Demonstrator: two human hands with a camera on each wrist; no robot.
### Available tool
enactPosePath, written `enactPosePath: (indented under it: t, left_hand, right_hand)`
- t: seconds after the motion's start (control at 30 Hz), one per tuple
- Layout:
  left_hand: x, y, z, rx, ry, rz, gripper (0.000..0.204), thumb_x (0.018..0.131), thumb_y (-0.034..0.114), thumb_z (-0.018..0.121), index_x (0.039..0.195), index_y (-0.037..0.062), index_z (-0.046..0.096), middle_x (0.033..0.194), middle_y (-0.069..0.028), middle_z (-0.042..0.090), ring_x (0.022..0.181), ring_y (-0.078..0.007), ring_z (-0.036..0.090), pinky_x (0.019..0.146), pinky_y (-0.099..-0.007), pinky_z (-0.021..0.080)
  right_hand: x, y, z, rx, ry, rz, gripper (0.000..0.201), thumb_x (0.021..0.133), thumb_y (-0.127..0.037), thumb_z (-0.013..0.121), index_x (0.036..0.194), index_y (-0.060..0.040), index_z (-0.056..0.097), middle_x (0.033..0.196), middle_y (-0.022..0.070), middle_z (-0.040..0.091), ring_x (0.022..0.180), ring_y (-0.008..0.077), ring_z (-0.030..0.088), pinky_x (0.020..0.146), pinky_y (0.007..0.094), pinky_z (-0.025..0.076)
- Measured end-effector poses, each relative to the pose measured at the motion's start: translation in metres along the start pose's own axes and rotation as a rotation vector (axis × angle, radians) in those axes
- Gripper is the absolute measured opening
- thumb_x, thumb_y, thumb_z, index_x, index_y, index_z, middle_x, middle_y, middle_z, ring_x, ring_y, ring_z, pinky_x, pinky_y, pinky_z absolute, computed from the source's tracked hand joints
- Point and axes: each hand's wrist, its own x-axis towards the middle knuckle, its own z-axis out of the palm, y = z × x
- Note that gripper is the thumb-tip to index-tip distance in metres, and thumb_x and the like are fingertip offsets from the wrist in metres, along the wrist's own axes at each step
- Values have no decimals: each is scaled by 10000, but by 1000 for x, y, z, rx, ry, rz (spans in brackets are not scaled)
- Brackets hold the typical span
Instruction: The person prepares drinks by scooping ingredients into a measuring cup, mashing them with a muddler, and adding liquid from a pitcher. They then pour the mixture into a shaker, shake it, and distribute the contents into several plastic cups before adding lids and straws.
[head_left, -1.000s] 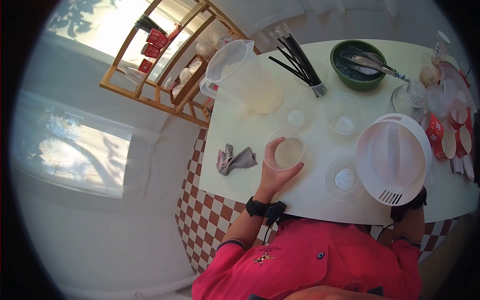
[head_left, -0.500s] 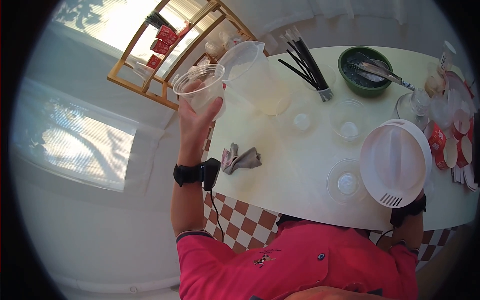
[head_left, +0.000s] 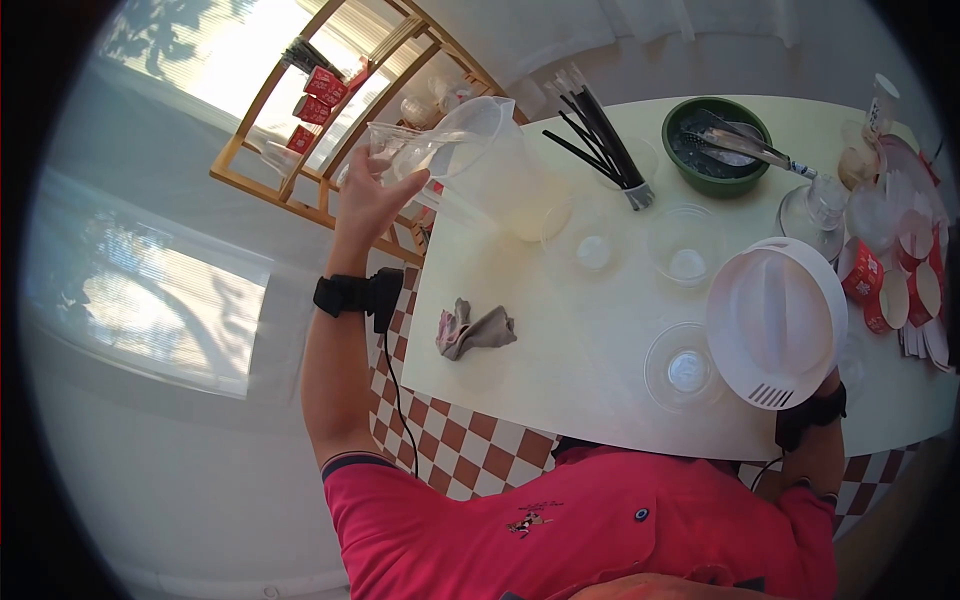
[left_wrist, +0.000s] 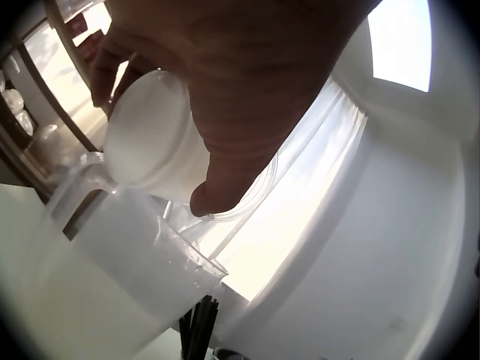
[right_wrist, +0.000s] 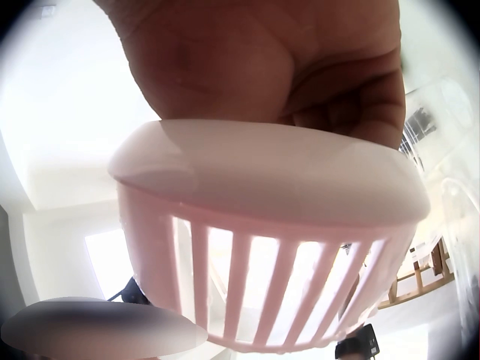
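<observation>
My left hand [head_left: 375,205] grips a clear plastic cup [left_wrist: 154,142], thumb on one side and fingers round the other. The cup is tipped sideways at the mouth of a large translucent pitcher [head_left: 510,190], which holds pale cloudy liquid low down. In my right hand [right_wrist: 255,60] is a white plastic lid [head_left: 775,325] with a row of slots along its edge. The lid is raised above the table and covers most of that hand in the head view. More clear cups stand on the table, one of them a cup [head_left: 686,370] just left of the lid.
A crumpled grey cloth [head_left: 475,330] lies on the table [head_left: 560,370]. Black straws [head_left: 600,140] stand in a holder behind the cups. At the back is a green bowl [head_left: 715,180] with utensils. Red paper sleeves [head_left: 885,300] and a clear bottle [head_left: 815,215] crowd the right side.
My left hand has carried the cup from over the table's front, left and up to the pitcher, and tipped it there. My right hand keeps the lid in nearly the same place.
</observation>
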Motion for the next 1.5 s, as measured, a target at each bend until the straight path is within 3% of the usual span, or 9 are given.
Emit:
enactPosePath:
  t: [0.1, 0.2, 0.5, 0.8, 1.4, 1.5]
  left_hand:
    - [5, 2, -5, 46, -36, -1, 951, 682, 455, 863, 1365, -75, 467, 1133, -223, 663, 1039, -311, 673, 872, -396, 531]
    - [4, 13, -7, 160, -17, 52, 922, 686, 453, 853, 1379, -29, 481, 1114, -197, 666, 1021, -329, 671, 863, -422, 533]
    - [7, 35, -12, 409, -27, 92, 819, 711, 417, 829, 1388, 84, 511, 1197, -147, 653, 1195, -328, 582, 988, -446, 476]
    - [12, 45, -7, 601, -62, 156, 752, 718, 336, 822, 1384, 147, 528, 1276, -121, 618, 1233, -337, 546, 1022, -475, 449]
    - [1, 58, 2, 766, -19, 356, 727, 683, 209, 843, 1342, 174, 539, 1167, -83, 647, 1111, -320, 589, 930, -461, 497]
    - [1, 57, 7, 752, 37, 437, 681, 631, 102, 809, 1268, 155, 576, 1065, -63, 634, 1049, -292, 590, 895, -453, 471]
  right_hand:
    - [-1, 0, 0, -8, 8, 3, 533, 891, -406, 695, 1286, -59, 607, 1151, 108, 696, 1005, 226, 688, 894, 357, 558]
    - [-2, 0, 0, -13, 12, 7, 530, 893, -403, 693, 1286, -57, 606, 1149, 108, 696, 1005, 225, 688, 894, 356, 558]
    - [-2, 1, 0, -14, 7, 11, 523, 899, -396, 686, 1284, -52, 605, 1146, 108, 696, 1003, 222, 687, 893, 353, 557]
    - [4, 1, 5, 7, -12, -2, 517, 904, -389, 679, 1283, -46, 604, 1142, 109, 696, 1002, 220, 686, 892, 349, 556]
    - [4, -1, 10, 11, -37, -23, 503, 916, -375, 664, 1281, -36, 601, 1135, 110, 697, 1000, 215, 685, 891, 343, 553]
    - [1, -1, 11, 7, -35, -21, 501, 917, -373, 662, 1280, -34, 601, 1134, 110, 697, 1000, 214, 684, 891, 342, 553]
